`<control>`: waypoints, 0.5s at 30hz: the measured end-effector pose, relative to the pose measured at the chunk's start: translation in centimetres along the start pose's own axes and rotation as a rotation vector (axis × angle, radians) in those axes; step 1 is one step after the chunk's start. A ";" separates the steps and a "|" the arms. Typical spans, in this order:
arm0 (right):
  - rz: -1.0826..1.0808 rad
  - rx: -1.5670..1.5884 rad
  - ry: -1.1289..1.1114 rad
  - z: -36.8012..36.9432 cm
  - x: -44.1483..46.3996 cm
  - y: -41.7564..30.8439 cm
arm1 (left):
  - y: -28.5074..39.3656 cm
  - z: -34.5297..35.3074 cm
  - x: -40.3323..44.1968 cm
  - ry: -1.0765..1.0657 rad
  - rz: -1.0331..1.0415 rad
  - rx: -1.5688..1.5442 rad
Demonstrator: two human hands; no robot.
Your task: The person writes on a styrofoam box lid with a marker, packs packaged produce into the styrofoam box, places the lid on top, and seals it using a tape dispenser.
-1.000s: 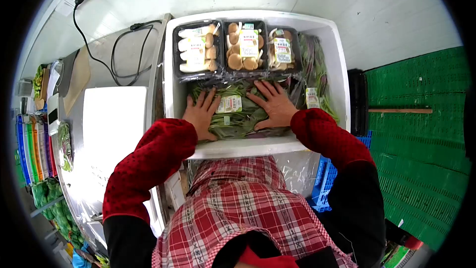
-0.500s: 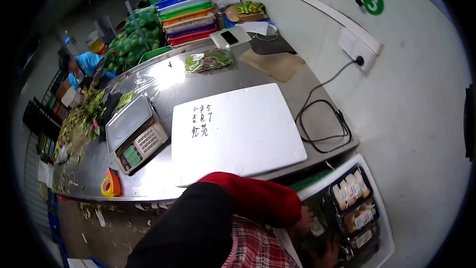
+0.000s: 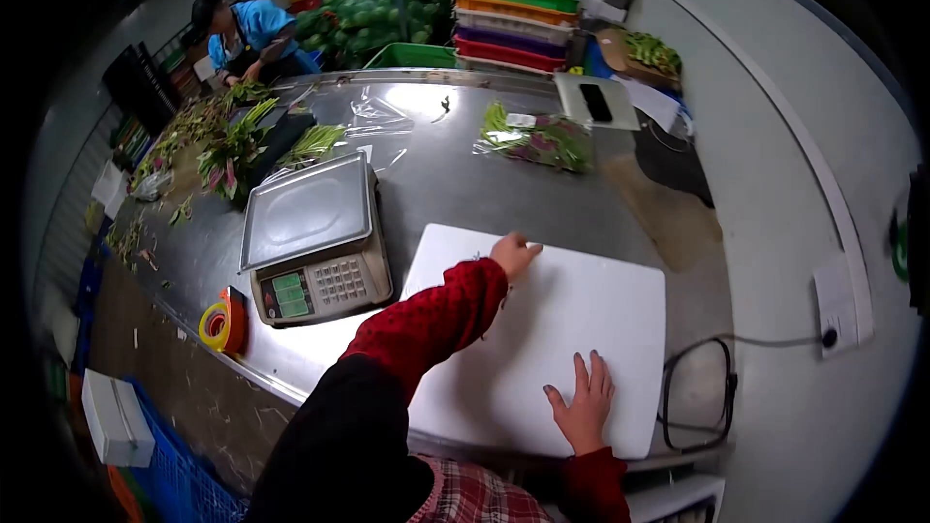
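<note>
A white foam lid (image 3: 620, 329) lies flat on the steel table in front of me. My left hand (image 3: 515, 254) reaches across to its far edge. The fingers are curled in, and what they hold, if anything, is hidden. The left arm covers most of the handwriting on the lid. My right hand (image 3: 586, 402) rests on the lid's near right part with fingers spread, holding nothing. To the left of the lid stands a weighing scale (image 3: 315, 232). Beyond the lid is a clear bag of leafy greens (image 3: 538, 136).
Orange tape dispenser (image 3: 225, 322) sits at the table's front edge. Loose greens (image 3: 232, 150) lie at far left, near a person in blue (image 3: 254, 29). Stacked trays (image 3: 518, 10) stand behind the table. A black cable (image 3: 727, 397) loops along the right wall; a foam box (image 3: 678, 499) is below.
Both my hands have left the foam box of packaged produce at lower right and come onto the lid. My view has turned right to left, so the scale and person show more fully.
</note>
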State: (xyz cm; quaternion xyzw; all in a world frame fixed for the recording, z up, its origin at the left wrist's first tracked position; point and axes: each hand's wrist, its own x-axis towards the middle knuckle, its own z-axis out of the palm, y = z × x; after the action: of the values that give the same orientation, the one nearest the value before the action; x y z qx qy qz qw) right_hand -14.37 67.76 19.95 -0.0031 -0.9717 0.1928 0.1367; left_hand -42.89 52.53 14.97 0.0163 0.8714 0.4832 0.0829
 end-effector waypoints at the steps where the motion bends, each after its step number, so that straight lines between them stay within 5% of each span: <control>1: 0.043 0.032 -0.079 1.9 1.3 1.0 | -1.8 -0.2 4.0 0.067 -0.009 0.016; 6: 0.032 -0.145 -0.192 5.3 2.8 2.3 | -4.7 -3.1 20.3 0.375 0.016 0.166; 10: 0.065 -0.145 -0.252 5.7 3.5 2.2 | -6.3 -3.0 30.1 0.457 -0.043 0.274; 12: 0.086 -0.166 -0.295 5.8 3.7 2.5 | -3.3 -5.4 30.4 0.211 -0.039 0.165; 15: 0.082 -0.177 -0.299 6.2 3.6 2.7 | -5.1 -2.5 35.4 0.425 -0.193 0.232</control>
State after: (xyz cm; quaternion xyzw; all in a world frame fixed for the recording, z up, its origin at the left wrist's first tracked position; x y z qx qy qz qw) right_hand -19.67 68.10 14.37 -0.0259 -0.9934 0.1103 -0.0183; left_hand -77.92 51.57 7.35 -0.1594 0.9164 0.3624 -0.0587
